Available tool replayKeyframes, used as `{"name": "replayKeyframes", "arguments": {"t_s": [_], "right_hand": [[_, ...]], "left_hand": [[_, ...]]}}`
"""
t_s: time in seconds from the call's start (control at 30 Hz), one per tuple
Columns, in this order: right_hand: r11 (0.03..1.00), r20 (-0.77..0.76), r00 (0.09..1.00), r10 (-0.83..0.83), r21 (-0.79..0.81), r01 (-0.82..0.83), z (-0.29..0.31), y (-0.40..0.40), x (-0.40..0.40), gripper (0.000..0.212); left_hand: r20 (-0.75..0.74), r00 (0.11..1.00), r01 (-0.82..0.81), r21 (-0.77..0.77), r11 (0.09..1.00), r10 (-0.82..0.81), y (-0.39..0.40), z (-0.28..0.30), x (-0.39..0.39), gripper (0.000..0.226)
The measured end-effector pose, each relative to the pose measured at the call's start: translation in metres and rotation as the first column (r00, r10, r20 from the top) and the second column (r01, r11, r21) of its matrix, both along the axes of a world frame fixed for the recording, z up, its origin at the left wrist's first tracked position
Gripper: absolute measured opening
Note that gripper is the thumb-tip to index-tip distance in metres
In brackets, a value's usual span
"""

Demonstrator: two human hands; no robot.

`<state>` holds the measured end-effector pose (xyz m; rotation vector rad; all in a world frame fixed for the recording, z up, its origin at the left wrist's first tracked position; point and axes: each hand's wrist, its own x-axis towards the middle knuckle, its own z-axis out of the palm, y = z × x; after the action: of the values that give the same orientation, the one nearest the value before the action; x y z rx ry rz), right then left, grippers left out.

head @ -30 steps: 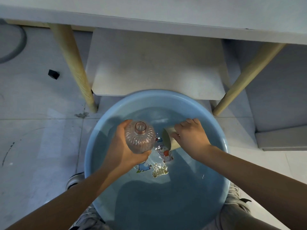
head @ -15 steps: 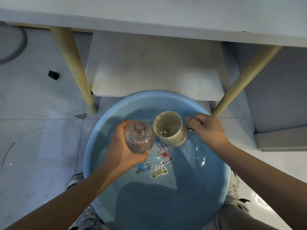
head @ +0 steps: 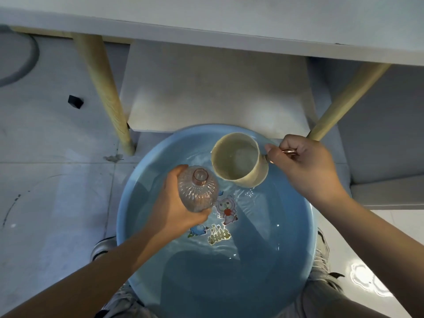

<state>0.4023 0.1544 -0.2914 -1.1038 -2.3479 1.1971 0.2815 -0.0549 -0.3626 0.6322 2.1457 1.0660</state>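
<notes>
— From the head camera, what do the person's hands hold?

— The left hand (head: 174, 210) is wrapped round the body of a ribbed clear glass bottle (head: 198, 191), thumb on the far side and fingers curled underneath. The bottle's open neck points up at the camera. The right hand (head: 305, 166) is closed on the copper-coloured handle (head: 289, 152) of a cream mug (head: 238, 162), with the fingers curled through it.

— And where are the bottle and the mug?

— Both are over a round blue basin (head: 308, 228) that sits on the tiled floor (head: 46, 191) between the person's feet. The bottle is left of centre. The mug is just beside it, toward the far rim, and tilted so its mouth faces up and to the left. The two are close, but a narrow gap shows between them.

— Is there water in the basin?

— Yes, it is rippled and shallow enough for a cartoon print (head: 226, 208) on the bottom to show through. Whether the mug's base touches the water cannot be told.

— What is around the basin?

— Two pale wooden legs (head: 107, 95) slant down on either side of a low white shelf (head: 218, 88) just beyond it. A small black object (head: 75, 101) lies on the floor to the left, and a shoe (head: 102, 246) shows at the basin's near left edge.
</notes>
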Motion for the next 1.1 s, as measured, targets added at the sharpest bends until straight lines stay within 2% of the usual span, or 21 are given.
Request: {"name": "replayKeyframes", "arguments": {"t_s": [0.17, 0.23, 0.3, 0.47, 0.83, 1.1], "right_hand": [[0.984, -0.01, 0.998, 0.064, 0.17, -0.062, 0.014, -0.008, -0.004, 0.043], [0.964, -0.019, 0.996, 0.086, 0.255, -0.078, 0.016, -0.011, -0.006, 0.039], [0.933, -0.038, 0.992, 0.122, 0.344, -0.102, 0.017, -0.013, -0.008, 0.034], [0.832, -0.057, 0.976, 0.21, 0.534, -0.148, 0.018, -0.015, -0.01, 0.036], [0.735, -0.068, 0.969, 0.238, 0.664, -0.134, 0.017, -0.011, -0.01, 0.039], [0.717, -0.083, 0.963, 0.257, 0.684, -0.132, 0.015, -0.01, -0.01, 0.038]], "left_hand": [[-0.001, 1.0, 0.025, -0.004, 1.0, -0.025, 0.001, 0.001, 0.0, 0.098], [-0.006, 0.999, 0.037, 0.002, 0.999, -0.037, 0.001, 0.0, 0.0, 0.099], [-0.003, 0.999, 0.042, 0.012, 0.999, -0.042, 0.001, 0.0, 0.0, 0.099], [-0.019, 0.997, 0.07, 0.007, 0.998, -0.07, 0.003, 0.001, 0.0, 0.1], [0.009, 0.998, 0.059, 0.022, 0.998, -0.059, 0.004, -0.004, 0.0, 0.1], [-0.01, 0.998, 0.061, 0.029, 0.998, -0.061, 0.007, -0.001, 0.001, 0.097]]}}
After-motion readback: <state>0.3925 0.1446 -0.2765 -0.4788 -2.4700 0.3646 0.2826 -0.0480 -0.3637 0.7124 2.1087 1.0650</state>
